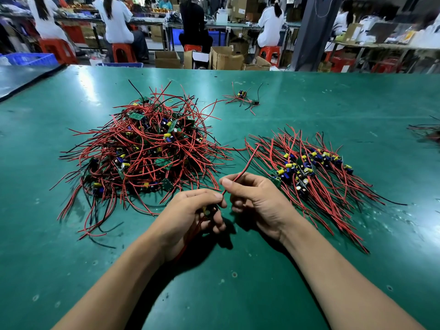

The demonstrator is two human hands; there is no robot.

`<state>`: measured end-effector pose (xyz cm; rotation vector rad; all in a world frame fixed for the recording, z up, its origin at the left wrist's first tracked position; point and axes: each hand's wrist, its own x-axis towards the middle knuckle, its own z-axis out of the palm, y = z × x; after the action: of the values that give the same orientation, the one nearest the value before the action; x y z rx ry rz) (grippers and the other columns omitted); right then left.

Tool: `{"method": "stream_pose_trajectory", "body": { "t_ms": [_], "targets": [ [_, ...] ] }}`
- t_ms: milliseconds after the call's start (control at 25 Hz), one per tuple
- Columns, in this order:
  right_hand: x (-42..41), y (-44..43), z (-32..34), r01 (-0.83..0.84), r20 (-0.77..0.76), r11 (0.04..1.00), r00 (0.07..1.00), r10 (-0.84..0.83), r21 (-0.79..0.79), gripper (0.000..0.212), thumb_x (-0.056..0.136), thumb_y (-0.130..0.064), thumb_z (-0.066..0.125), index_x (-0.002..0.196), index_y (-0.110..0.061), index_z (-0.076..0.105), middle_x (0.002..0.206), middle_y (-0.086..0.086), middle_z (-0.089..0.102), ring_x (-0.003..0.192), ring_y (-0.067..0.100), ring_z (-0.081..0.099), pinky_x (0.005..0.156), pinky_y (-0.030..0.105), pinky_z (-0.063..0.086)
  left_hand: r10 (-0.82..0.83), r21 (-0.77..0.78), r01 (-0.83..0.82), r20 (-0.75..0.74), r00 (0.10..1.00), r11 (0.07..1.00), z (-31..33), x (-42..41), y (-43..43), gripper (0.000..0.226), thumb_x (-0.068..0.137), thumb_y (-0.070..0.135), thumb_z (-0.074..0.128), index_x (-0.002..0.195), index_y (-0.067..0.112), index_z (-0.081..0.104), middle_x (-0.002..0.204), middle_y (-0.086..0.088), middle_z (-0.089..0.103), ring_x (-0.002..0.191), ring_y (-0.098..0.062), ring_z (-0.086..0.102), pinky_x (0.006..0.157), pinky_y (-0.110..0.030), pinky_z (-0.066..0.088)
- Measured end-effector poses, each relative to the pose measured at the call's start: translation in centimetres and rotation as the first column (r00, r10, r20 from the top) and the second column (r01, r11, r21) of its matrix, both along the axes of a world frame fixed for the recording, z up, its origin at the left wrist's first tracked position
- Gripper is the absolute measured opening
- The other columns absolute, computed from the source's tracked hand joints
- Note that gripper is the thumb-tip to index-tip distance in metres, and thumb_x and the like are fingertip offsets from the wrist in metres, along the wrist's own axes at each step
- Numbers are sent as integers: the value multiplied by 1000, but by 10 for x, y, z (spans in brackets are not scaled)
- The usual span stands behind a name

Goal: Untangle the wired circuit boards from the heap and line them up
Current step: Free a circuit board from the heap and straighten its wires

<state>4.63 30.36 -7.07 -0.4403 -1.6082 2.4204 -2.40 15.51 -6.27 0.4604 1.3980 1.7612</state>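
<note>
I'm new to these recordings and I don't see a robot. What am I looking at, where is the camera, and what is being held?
There is no machine here. A person works with two bare hands, and the single picture comes from a camera worn on their head, looking forward and down. The left hand grips a small circuit board. The right hand pinches a red wire that runs up from the left hand. On the green table a tangled heap of wired boards lies to the left, a tidier row to the right, and a small cluster farther back. Other people sit at benches behind.
</note>
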Motion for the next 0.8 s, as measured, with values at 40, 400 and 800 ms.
{"method": "stream_pose_trajectory", "body": {
  "t_ms": [40, 400, 800],
  "targets": [
    [-1, -1, 0, 45, -2, 999, 999, -44, 24, 9, 69, -23, 82, 74, -20, 75, 57, -2, 53, 43, 7, 42, 39, 18, 34, -3, 3, 3, 0, 1000, 1000, 0, 0, 0, 20, 87, 12, 58, 70, 7, 67, 54, -11, 53, 48, -22, 55, 47, -23, 47],
    [-11, 3, 0, 490, -228, 859, 862, -453, 145, 22, 72, -26, 83, 59, -21, 66, 49, -13, 45, 42, 2, 31, 44, 14, 27, -87, 3, 87, -32, 996, 996, 3, 1, 1, 15, 78, 21, 63, 76, 7, 63, 59, -11, 55, 50, -21, 52, 49, -22, 45],
    [-16, 26, -8, 685, -240, 711, 726, -645, 163, 29, 80, -12, 83, 69, -20, 58, 66, -5, 57, 52, 4, 40, 61, 24, 33, -96, -25, 95, -53, 994, 995, 1, 1, 0, 15, 85, 13, 61, 73, 7, 67, 58, -12, 56, 50, -21, 53, 49, -20, 45]
  ]
}}
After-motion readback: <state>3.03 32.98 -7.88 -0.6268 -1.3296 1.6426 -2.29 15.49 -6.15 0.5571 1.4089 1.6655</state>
